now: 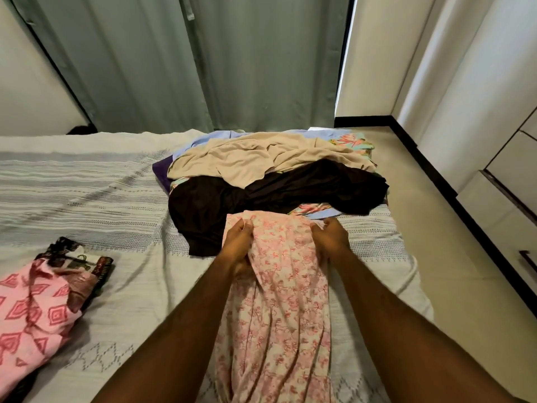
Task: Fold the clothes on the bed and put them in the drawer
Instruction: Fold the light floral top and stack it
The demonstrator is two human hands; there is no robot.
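Both hands grip the top edge of a pink floral garment over the bed

The pink floral garment [279, 301] runs lengthwise down the white bedspread [101, 205] toward the viewer; the left hand [238, 245] bunches its upper left corner in curled fingers, and the right hand [329, 239] pinches the upper right corner. At near left lies a folded pink patterned cloth [32, 318] over a dark printed one [78, 257]. Beyond the hands sits the unfolded pile: a black garment [261, 199], then a beige one [255, 158], before grey-green curtains [203, 59]
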